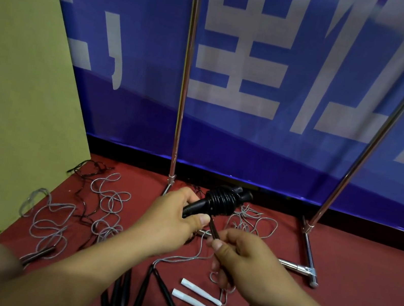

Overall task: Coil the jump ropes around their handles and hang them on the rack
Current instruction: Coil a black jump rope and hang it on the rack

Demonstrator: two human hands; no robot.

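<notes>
My left hand [174, 224] grips a pair of black jump-rope handles [216, 203] held together, with black rope wound in tight coils around their far half. My right hand [244, 258] pinches the short loose end of that black rope [213, 228] just below the coil. The metal rack [187, 70] stands right behind, with two chrome uprights and a foot bar on the floor. Loose grey ropes [106, 206] lie tangled on the red floor, and two white handles [198, 294] and several black handles [161, 290] lie under my forearms.
A tan cardboard panel [13, 94] leans at the left. A blue banner with white characters [263, 69] covers the wall behind the rack. The rack's right upright [387, 122] slants up to the top right, and its base bar [309, 256] reaches toward me.
</notes>
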